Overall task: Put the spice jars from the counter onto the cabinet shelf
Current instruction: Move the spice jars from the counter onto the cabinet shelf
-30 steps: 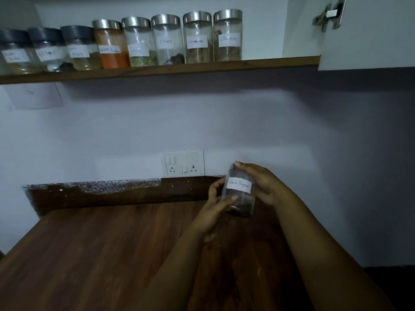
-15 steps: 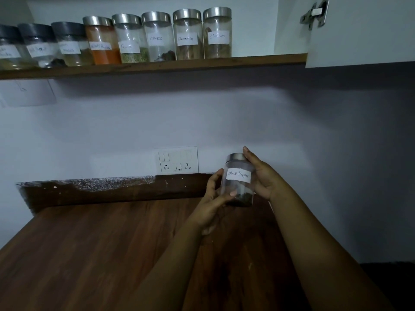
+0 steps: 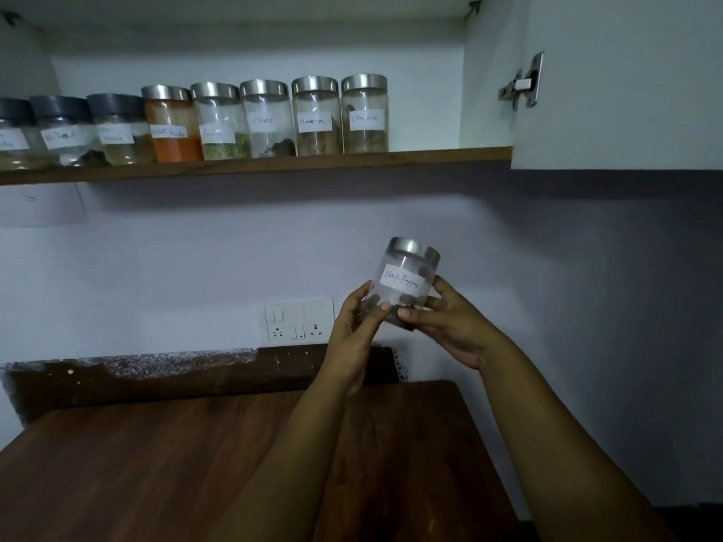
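Both hands, left hand (image 3: 354, 330) and right hand (image 3: 450, 326), are gripping the black pepper jar (image 3: 407, 281) above the bench (image 3: 234, 463), tilted. Shelf (image 3: 430, 155) space beside the cinnamon jar (image 3: 364, 113) is looking tight; a careless lift risks knocking it.

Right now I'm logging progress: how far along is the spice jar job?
Nearly done. Eight jars already stand in a row on the shelf. The Black Pepper jar is held in the air by the left hand and right hand. Left: set it on the shelf. No other jars show on the counter.
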The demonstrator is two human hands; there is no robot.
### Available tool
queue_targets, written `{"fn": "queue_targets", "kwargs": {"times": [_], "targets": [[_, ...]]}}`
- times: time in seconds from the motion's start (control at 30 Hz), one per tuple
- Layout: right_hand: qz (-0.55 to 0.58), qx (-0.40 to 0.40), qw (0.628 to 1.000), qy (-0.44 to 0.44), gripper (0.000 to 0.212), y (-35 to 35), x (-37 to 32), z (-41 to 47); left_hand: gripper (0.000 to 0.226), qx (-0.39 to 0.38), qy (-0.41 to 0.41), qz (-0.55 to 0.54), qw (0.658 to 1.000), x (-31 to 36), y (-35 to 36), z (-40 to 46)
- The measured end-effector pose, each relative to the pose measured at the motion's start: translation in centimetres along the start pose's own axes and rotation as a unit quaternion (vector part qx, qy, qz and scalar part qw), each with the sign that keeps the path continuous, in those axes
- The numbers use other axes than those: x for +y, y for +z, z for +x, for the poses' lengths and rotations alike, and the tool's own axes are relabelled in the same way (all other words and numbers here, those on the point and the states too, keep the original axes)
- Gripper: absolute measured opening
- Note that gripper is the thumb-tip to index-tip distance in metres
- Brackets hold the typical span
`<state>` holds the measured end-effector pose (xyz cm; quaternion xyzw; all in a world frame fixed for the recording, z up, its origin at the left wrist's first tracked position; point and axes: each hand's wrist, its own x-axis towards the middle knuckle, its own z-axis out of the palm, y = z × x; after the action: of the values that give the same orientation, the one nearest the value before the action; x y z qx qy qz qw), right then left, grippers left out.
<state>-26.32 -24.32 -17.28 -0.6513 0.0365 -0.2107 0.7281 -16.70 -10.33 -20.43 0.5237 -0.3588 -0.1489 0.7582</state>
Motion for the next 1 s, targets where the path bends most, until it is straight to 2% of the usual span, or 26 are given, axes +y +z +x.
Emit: {"fn": "queue_targets", "kwargs": {"times": [0.1,0.3,0.53,0.63,0.7,0.77,0.83,0.93,1.0], "targets": [[-0.046,0.011,0.997,-0.064,0.097,-0.4,-4.1,0.9,0.059,-0.003,0.049,0.056,0.997,2.9,0.8,2.2],[-0.096,-0.024,0.975,-0.198,0.105,-0.2,-13.1,2.8,0.062,-0.020,0.178,0.063,0.982,10.4,3.3,7.2],[-0.181,0.045,0.958,-0.218,0.104,-0.4,-20.2,6.9,0.067,0.004,0.254,0.194,0.947,16.3,5.7,12.5],[-0.192,0.053,0.960,-0.199,0.094,-1.1,-22.3,9.2,0.066,0.019,0.271,0.383,0.883,18.1,5.2,14.8],[-0.223,0.065,0.957,-0.172,0.095,-1.7,-23.3,10.6,0.057,0.082,0.286,0.477,0.827,18.4,4.1,15.5],[-0.276,0.093,0.946,-0.141,0.097,-2.1,-23.8,11.9,0.037,0.174,0.345,0.482,0.786,18.0,2.7,16.0],[-0.275,0.096,0.951,-0.103,0.094,-2.3,-23.8,13.1,0.022,0.241,0.380,0.474,0.757,17.2,1.3,16.7],[-0.258,0.099,0.960,-0.056,0.089,-2.0,-23.6,14.5,0.033,0.249,0.353,0.556,0.710,14.6,-0.1,17.5],[-0.262,0.096,0.959,-0.039,0.092,-2.1,-23.6,15.8,0.038,0.242,0.380,0.595,0.665,12.9,-1.0,18.2]]}}
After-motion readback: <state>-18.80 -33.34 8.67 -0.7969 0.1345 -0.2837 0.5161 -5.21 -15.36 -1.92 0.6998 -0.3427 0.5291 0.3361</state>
